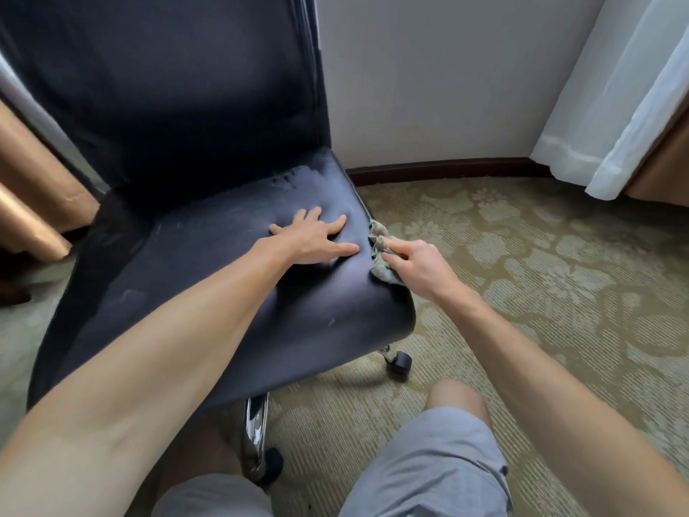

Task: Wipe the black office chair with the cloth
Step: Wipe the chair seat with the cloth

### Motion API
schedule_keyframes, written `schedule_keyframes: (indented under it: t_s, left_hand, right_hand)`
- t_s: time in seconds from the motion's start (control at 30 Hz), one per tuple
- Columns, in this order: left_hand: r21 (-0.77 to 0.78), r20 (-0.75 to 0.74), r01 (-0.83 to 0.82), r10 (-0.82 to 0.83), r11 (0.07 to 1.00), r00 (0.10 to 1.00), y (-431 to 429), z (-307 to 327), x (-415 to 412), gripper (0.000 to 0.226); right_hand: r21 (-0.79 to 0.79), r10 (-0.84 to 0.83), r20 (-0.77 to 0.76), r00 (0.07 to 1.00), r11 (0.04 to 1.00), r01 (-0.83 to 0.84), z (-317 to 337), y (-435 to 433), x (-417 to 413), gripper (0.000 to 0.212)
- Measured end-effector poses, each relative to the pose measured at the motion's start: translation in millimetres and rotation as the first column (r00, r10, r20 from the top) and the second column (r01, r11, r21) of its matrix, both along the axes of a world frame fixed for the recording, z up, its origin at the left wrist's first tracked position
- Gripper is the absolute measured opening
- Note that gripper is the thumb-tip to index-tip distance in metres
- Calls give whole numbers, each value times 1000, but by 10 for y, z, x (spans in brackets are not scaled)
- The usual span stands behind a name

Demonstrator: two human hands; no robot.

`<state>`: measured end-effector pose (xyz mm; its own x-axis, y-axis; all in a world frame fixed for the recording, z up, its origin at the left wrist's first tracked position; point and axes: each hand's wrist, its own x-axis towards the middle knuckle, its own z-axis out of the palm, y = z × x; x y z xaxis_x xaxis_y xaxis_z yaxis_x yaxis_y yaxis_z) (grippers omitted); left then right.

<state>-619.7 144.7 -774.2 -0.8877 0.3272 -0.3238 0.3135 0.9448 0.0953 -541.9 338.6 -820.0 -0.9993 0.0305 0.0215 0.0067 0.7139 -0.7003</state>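
We see black office chair (179,117) right under our hands: dark padded seat, tall back, pale scuffed patches on seat just beyond left hand (311,238). Left hand flat on seat, fingers (335,225) spread apart. Right hand (419,263) just beside it at seat's right edge, fingers clamped on crumpled grey-green cloth (383,272), index lying along it. Cloth touches seat edge. Nearer us than fingers: chrome leg (255,423), black caster (400,361). Patterned beige carpet (522,292) below; pale wall (428,87), white curtain (615,106) beyond right fingers.

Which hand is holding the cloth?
The right hand grips the crumpled grey-green cloth at the edge of the black chair seat; the left hand lies flat, empty.
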Motion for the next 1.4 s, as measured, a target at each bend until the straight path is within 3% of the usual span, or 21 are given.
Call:
schedule_keyframes:
  t_s: [0.23, 0.53, 0.83, 0.97, 1.07, 1.23, 1.4]
  left_hand:
    - [19, 25, 60, -60, 998, 998, -165, 37, 116, 78]
    - [21, 27, 136, -137, 990, 990, -314, 2, 156, 79]
    - [42, 16, 137, -138, 990, 990, -341, 55, 105, 76]
    - [56, -63, 72, -68, 996, 996, -351, 70, -39, 85]
    - [55, -12, -43, 44, 998, 999, -364, 2, -209, 102]
    - [126, -6, -132, 133, 983, 991, -401, 22, -498, 87]
    - [88, 67, -91, 85, 992, 994, -464, -1, -675, 89]
  right_hand:
    - [-17, -84, 89, 992, 996, 86, 182, -326, -636, 38]
    - [-29, -118, 37, 992, 992, 119, 49, -338, -226, 34]
    - [-19, -173, 123, 977, 984, 177, 270, -494, -685, 37]
    - [-58, -208, 135, 969, 974, 217, 260, -520, -598, 39]
    - [-58, -198, 121, 973, 977, 206, 208, -496, -482, 39]
    - [-40, -194, 106, 975, 979, 200, 175, -466, -473, 39]
    - [13, -240, 133, 962, 971, 240, 121, -507, -585, 40]
